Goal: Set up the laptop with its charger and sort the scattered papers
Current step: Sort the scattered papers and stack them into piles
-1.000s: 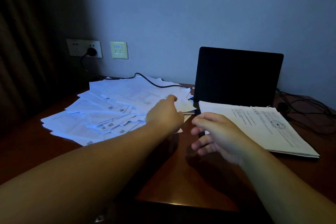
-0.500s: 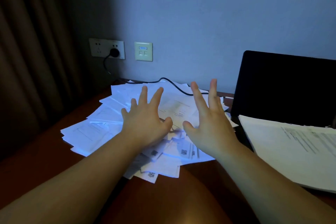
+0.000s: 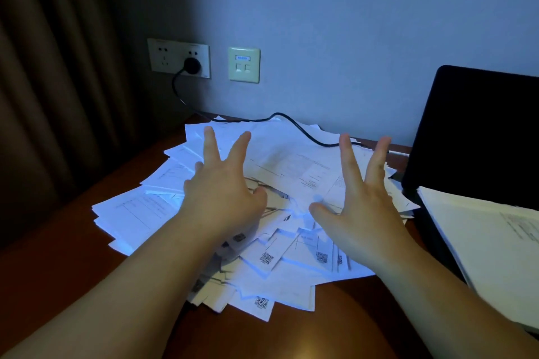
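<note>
White printed sheets, many with small square codes, lie in a loose scattered heap of papers (image 3: 291,183) on the dark reddish wooden bench (image 3: 73,265), left of the open black laptop (image 3: 481,131), whose screen is dark. A black charger cable (image 3: 294,122) runs from the wall socket (image 3: 178,58) across the back of the heap toward the laptop. A squared-up stack of white pages (image 3: 490,248) rests at the right, over the laptop's base. Both hands hover over the heap with fingers spread wide apart, holding nothing: left hand (image 3: 224,192) over the left part, right hand (image 3: 361,210) over the right part.

Gathering looks like the step in hand. It would go best by setting palms at the heap's outer edges and sweeping inward, keeping sheets flat so corners do not fold, and staying clear of the cable so it is not dragged loose.
</note>
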`<action>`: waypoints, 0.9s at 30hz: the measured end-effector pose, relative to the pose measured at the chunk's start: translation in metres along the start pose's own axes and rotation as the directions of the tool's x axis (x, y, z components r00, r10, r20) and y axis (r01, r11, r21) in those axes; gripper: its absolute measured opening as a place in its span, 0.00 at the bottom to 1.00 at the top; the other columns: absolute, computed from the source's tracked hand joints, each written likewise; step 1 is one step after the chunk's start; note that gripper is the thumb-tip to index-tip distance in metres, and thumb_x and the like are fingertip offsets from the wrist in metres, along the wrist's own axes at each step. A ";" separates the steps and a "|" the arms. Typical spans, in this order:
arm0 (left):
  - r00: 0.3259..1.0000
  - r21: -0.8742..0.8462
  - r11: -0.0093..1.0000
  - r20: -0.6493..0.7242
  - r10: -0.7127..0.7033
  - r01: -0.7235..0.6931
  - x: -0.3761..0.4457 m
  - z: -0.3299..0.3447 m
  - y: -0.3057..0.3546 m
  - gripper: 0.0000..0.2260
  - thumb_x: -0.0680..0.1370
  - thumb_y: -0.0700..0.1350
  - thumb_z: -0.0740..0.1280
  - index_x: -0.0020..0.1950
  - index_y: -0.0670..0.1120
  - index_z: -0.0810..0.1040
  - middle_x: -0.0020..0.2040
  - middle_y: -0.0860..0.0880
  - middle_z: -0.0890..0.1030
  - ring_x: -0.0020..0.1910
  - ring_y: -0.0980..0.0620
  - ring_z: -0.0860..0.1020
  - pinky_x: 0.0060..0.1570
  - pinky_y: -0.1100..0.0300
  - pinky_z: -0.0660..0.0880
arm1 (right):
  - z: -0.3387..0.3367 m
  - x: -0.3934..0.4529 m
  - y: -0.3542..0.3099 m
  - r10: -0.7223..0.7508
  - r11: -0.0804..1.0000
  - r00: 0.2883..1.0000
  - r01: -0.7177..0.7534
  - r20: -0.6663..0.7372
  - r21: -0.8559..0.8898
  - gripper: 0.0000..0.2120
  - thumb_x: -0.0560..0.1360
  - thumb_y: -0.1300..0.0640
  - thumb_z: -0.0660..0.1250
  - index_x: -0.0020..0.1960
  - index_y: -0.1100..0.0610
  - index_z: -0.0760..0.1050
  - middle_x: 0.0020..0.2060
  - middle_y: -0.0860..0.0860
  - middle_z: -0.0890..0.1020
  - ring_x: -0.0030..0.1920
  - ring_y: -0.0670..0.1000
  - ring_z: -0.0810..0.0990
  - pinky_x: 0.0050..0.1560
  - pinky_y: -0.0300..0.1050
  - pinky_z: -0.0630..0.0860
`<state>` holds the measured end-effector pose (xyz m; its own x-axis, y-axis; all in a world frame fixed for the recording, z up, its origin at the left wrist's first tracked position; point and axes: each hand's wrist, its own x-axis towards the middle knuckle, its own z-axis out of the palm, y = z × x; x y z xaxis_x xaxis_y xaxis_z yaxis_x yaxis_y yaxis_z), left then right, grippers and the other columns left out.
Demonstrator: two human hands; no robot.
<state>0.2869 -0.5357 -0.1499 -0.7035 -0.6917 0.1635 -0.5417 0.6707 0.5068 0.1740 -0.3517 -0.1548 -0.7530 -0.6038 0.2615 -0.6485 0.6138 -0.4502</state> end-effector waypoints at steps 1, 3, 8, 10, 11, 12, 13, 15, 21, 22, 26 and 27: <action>1.000 -0.001 1.000 0.011 -0.004 0.004 0.000 0.000 0.000 0.44 0.74 0.56 0.69 0.77 0.72 0.39 0.80 0.55 0.27 0.71 0.36 0.73 0.64 0.40 0.76 | -0.001 0.001 0.000 0.010 1.000 1.000 -0.009 0.012 -0.004 0.53 0.74 0.42 0.70 0.63 0.20 0.22 0.66 0.37 0.14 0.81 0.66 0.50 0.70 0.68 0.68; 0.999 0.017 1.000 0.039 0.010 -0.011 -0.001 0.001 0.001 0.46 0.74 0.57 0.68 0.75 0.73 0.35 0.79 0.55 0.25 0.72 0.35 0.72 0.65 0.39 0.75 | -0.001 0.002 0.002 0.022 0.999 0.998 -0.020 0.060 -0.031 0.53 0.74 0.42 0.69 0.63 0.19 0.22 0.68 0.37 0.16 0.80 0.66 0.53 0.71 0.68 0.67; 0.995 0.156 0.984 0.060 0.076 -0.084 -0.008 0.008 0.007 0.39 0.78 0.58 0.65 0.80 0.68 0.43 0.84 0.52 0.41 0.83 0.41 0.51 0.76 0.34 0.56 | -0.002 0.005 0.006 -0.003 0.995 0.987 0.019 0.159 -0.101 0.47 0.75 0.45 0.66 0.67 0.19 0.28 0.80 0.40 0.33 0.74 0.57 0.67 0.77 0.68 0.54; 0.994 0.182 0.977 0.048 0.103 -0.110 -0.009 0.009 0.010 0.36 0.78 0.59 0.65 0.80 0.67 0.47 0.84 0.52 0.48 0.83 0.43 0.50 0.76 0.33 0.53 | -0.003 0.005 0.007 -0.006 0.993 0.984 0.027 0.180 -0.118 0.44 0.76 0.44 0.64 0.71 0.21 0.33 0.82 0.41 0.40 0.75 0.54 0.66 0.77 0.67 0.54; 0.993 0.189 0.975 0.042 0.113 -0.119 -0.009 0.010 0.010 0.35 0.79 0.60 0.64 0.80 0.66 0.49 0.84 0.52 0.50 0.83 0.44 0.50 0.76 0.33 0.53 | -0.004 0.005 0.008 -0.005 0.991 0.982 0.029 0.189 -0.127 0.42 0.77 0.44 0.64 0.73 0.23 0.35 0.82 0.41 0.43 0.78 0.53 0.62 0.78 0.67 0.52; 0.992 0.188 0.974 0.035 0.118 -0.123 -0.009 0.010 0.011 0.34 0.79 0.60 0.64 0.80 0.66 0.51 0.84 0.52 0.52 0.83 0.44 0.50 0.76 0.33 0.53 | -0.004 0.004 0.008 -0.003 0.991 0.981 0.029 0.194 -0.130 0.40 0.78 0.43 0.63 0.75 0.25 0.38 0.82 0.41 0.46 0.79 0.53 0.59 0.78 0.66 0.50; 0.992 0.183 0.975 0.028 0.121 -0.124 -0.009 0.010 0.012 0.33 0.79 0.59 0.64 0.81 0.65 0.52 0.84 0.52 0.53 0.83 0.45 0.51 0.76 0.33 0.54 | -0.005 0.004 0.008 -0.006 0.992 0.981 0.031 0.194 -0.126 0.37 0.79 0.43 0.61 0.76 0.26 0.40 0.82 0.42 0.48 0.80 0.52 0.57 0.79 0.66 0.49; 0.993 0.170 0.978 0.020 0.119 -0.121 -0.009 0.010 0.013 0.31 0.79 0.59 0.64 0.81 0.64 0.55 0.83 0.53 0.56 0.82 0.45 0.54 0.77 0.34 0.55 | -0.005 0.006 0.007 -0.032 0.991 0.982 0.056 0.184 -0.122 0.33 0.81 0.43 0.59 0.78 0.30 0.45 0.81 0.42 0.55 0.80 0.52 0.57 0.78 0.65 0.52; 0.992 0.112 0.985 0.006 0.128 -0.128 -0.012 0.010 0.015 0.28 0.80 0.56 0.64 0.79 0.62 0.61 0.79 0.55 0.65 0.76 0.48 0.66 0.74 0.38 0.65 | 0.000 0.009 0.010 -0.106 0.988 0.974 0.126 0.201 -0.093 0.28 0.82 0.45 0.56 0.80 0.36 0.52 0.78 0.39 0.63 0.78 0.53 0.61 0.76 0.63 0.59; 0.992 0.101 0.987 0.016 0.127 -0.128 -0.012 0.010 0.015 0.28 0.80 0.56 0.64 0.79 0.62 0.62 0.78 0.55 0.67 0.74 0.48 0.68 0.73 0.39 0.66 | -0.001 0.009 0.010 -0.114 0.989 0.975 0.129 0.190 -0.066 0.28 0.82 0.45 0.57 0.80 0.37 0.55 0.78 0.39 0.64 0.77 0.51 0.62 0.76 0.61 0.61; 0.990 0.120 0.983 0.055 0.130 -0.136 -0.012 0.012 0.014 0.27 0.79 0.58 0.64 0.78 0.62 0.63 0.74 0.54 0.70 0.69 0.48 0.73 0.70 0.41 0.70 | -0.003 0.009 0.013 -0.143 0.986 0.975 0.155 0.173 -0.055 0.31 0.79 0.38 0.63 0.80 0.38 0.57 0.77 0.39 0.66 0.76 0.47 0.64 0.74 0.53 0.66; 0.990 0.125 0.983 0.056 0.129 -0.135 -0.011 0.013 0.014 0.27 0.79 0.58 0.64 0.78 0.63 0.63 0.74 0.55 0.70 0.69 0.48 0.73 0.70 0.41 0.70 | -0.002 0.009 0.014 -0.145 0.985 0.973 0.159 0.178 -0.064 0.33 0.78 0.36 0.64 0.80 0.38 0.57 0.76 0.40 0.66 0.75 0.48 0.65 0.73 0.53 0.67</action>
<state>0.2811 -0.5152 -0.1560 -0.7920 -0.5834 0.1799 -0.4950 0.7861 0.3701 0.1581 -0.3477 -0.1567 -0.6188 -0.7675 0.1675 -0.7657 0.5416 -0.3470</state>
